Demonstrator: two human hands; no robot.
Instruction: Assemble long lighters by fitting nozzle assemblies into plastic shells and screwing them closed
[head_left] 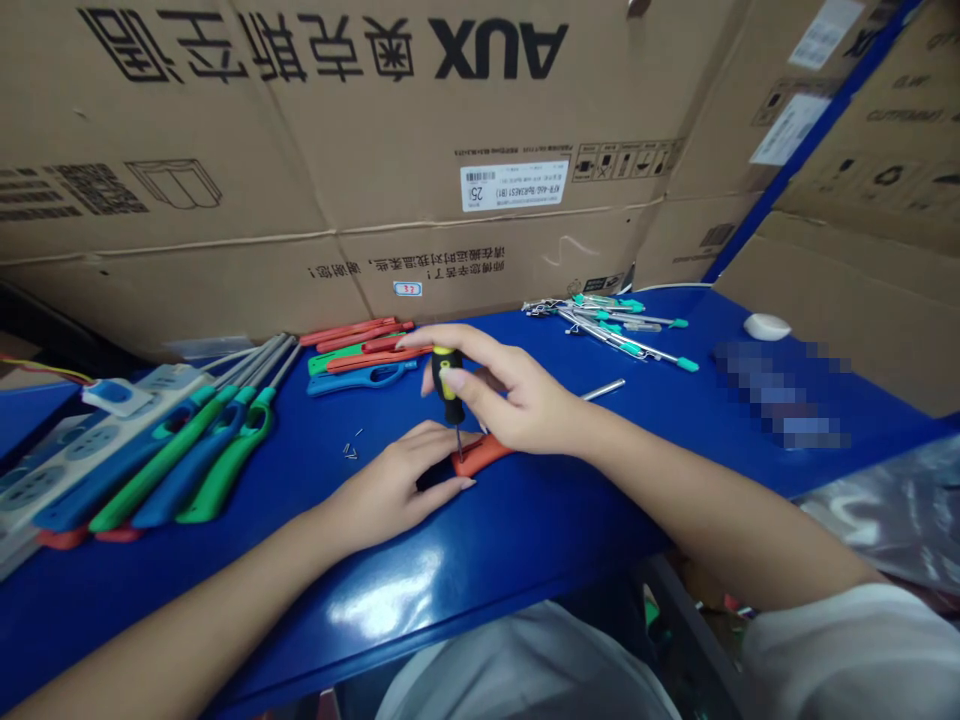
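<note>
- Right hand (495, 385) was closed around a black-and-yellow screwdriver (450, 385), its forefinger reaching over the top of the handle and its thumb pressed to the side; the tool stood nearly upright, its tip on an orange lighter body (484, 455).
- Left hand (416, 460) pinched the end of that lighter body, fingers on the far side, thumb on the near side.
- The orange lighter body lay around the middle of the bench (570, 550), between far and near edges, its metal tube (604, 390) slanting towards the far right corner.
- Small screws (350, 450) lay loose beyond the left hand.
- Red, green, orange and blue casings (364, 378) sat by the far edge; green and blue lighters with tubes (217, 440) were heaped towards the left edge, against a white power strip (97, 440).
- Metal tubes with teal ends (615, 325) were bunched near the far edge, right of centre; a small white object (767, 327) lay near the right edge.
- Along the far edge stood cardboard (390, 150), printed upside down with "AUX" and "奥克斯空调"; its white label (515, 186) showed "KFR-46G" and "25", the smaller print too fine to read.
</note>
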